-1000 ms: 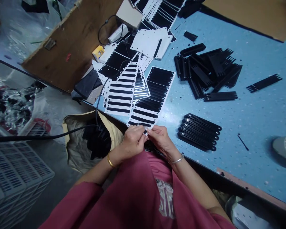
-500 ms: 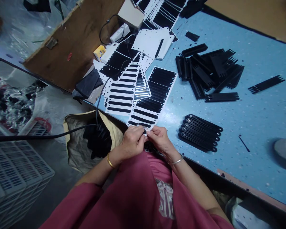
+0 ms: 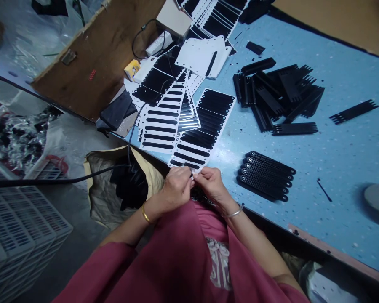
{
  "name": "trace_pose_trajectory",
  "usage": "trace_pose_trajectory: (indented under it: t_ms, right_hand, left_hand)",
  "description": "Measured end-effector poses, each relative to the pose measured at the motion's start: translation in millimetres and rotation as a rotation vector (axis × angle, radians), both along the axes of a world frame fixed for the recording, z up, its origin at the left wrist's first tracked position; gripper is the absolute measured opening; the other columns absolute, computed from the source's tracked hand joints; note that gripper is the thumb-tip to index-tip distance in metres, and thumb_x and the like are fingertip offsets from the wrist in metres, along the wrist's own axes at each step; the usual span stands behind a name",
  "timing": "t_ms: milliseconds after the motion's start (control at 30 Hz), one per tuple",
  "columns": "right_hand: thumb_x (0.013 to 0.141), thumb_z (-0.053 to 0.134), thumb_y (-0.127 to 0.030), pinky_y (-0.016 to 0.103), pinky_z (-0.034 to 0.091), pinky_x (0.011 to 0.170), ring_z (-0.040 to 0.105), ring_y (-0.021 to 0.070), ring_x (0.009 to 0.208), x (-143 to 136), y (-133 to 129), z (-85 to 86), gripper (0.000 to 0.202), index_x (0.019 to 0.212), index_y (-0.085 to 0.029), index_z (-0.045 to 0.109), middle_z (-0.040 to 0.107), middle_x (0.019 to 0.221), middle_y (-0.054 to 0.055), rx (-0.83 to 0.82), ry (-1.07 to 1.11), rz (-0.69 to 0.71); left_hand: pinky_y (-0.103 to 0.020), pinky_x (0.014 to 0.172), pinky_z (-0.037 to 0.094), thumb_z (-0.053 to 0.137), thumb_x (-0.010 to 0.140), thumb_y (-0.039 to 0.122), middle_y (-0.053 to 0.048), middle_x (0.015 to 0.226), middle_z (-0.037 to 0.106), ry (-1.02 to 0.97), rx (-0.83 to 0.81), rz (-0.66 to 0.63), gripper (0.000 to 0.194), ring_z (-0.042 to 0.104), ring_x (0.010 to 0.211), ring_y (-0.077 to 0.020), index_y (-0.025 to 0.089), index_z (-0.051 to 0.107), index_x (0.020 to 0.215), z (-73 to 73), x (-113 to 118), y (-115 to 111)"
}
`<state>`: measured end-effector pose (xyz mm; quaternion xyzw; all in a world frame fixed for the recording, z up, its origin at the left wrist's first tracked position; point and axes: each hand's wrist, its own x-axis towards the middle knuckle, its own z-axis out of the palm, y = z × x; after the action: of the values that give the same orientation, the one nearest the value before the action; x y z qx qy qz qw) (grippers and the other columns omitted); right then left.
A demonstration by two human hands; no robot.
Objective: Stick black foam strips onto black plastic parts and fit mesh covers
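At the table's near edge, my left hand (image 3: 177, 184) pinches the near end of a white sheet of black adhesive strips (image 3: 189, 154). My right hand (image 3: 212, 184) has its thumb and fingers closed on the same end, close against the left fingertips. A small dark bit shows between the two hands; the fingers mostly cover it. Black rounded strips lie in rows along the sheet, which rests on the table beyond the hands. To the right of my right hand sits a row of black textured bars (image 3: 265, 176) with rounded ends, laid side by side.
A pile of black slotted parts (image 3: 279, 94) lies farther back on the blue table (image 3: 341, 155). More strip sheets (image 3: 161, 126) overlap at the left, by a brown board (image 3: 97, 54). A black cable (image 3: 66, 181) crosses an open sack (image 3: 93, 185). A white tub (image 3: 377, 198) stands right.
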<state>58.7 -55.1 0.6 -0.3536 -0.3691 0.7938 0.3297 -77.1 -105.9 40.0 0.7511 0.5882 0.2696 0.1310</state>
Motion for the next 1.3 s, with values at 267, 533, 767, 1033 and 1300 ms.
trace_pose_trajectory:
  t_ms: [267, 533, 767, 1033, 1300]
  right_hand:
    - [0.066, 0.082, -0.045, 0.028, 0.055, 0.052, 0.061, 0.0143, 0.049, -1, -1, 5.3, 0.03, 0.068, -0.017, 0.071, 0.068, 0.057, 0.0, -0.029, 0.021, 0.0]
    - [0.066, 0.082, -0.048, 0.027, 0.056, 0.05, 0.063, 0.0146, 0.047, -4, -1, 4.9, 0.034, 0.064, -0.018, 0.066, 0.068, 0.055, 0.001, 0.0, -0.008, -0.013]
    - [0.069, 0.08, -0.048, 0.028, 0.059, 0.048, 0.066, 0.0163, 0.046, -3, -8, -1.0, 0.036, 0.07, -0.016, 0.063, 0.07, 0.06, 0.003, -0.113, 0.022, 0.028]
    - [0.072, 0.079, -0.044, 0.023, 0.057, 0.042, 0.068, 0.0166, 0.048, 41, -35, -8.2, 0.033, 0.072, -0.014, 0.065, 0.072, 0.062, 0.006, -0.194, -0.061, 0.0]
    - [0.063, 0.082, -0.056, 0.023, 0.056, 0.044, 0.069, 0.0167, 0.049, 36, -39, -4.5, 0.046, 0.066, -0.014, 0.064, 0.073, 0.064, 0.008, -0.2, -0.137, -0.006]
  left_hand:
    - [-0.035, 0.068, 0.044, 0.042, 0.088, 0.008, -0.008, 0.073, 0.061, -0.034, 0.022, 0.021, 0.019, 0.057, 0.071, -0.02, 0.016, 0.057, 0.081, -2.3, 0, -1]
    - [-0.033, 0.07, 0.049, 0.044, 0.087, 0.007, -0.009, 0.079, 0.067, -0.093, -0.008, 0.032, 0.021, 0.063, 0.075, -0.0196, 0.016, 0.062, 0.084, -1.6, -3, -2]
    - [-0.037, 0.067, 0.056, 0.054, 0.086, 0.014, -0.009, 0.082, 0.074, -0.445, -0.075, 0.278, 0.017, 0.07, 0.073, -0.0231, 0.018, 0.07, 0.083, -11.8, -10, -3]
    - [-0.022, 0.048, 0.044, 0.067, 0.074, 0.023, 0.002, 0.054, 0.06, -0.912, 0.05, 0.761, 0.01, 0.055, 0.046, -0.01, 0.014, 0.063, 0.074, -2.6, -82, 11]
    - [-0.023, 0.045, 0.042, 0.087, 0.054, 0.021, 0.004, 0.057, 0.054, -1.346, 0.277, 0.78, 0.035, 0.048, 0.047, -0.0081, 0.019, 0.052, 0.061, 22.3, -117, 15]
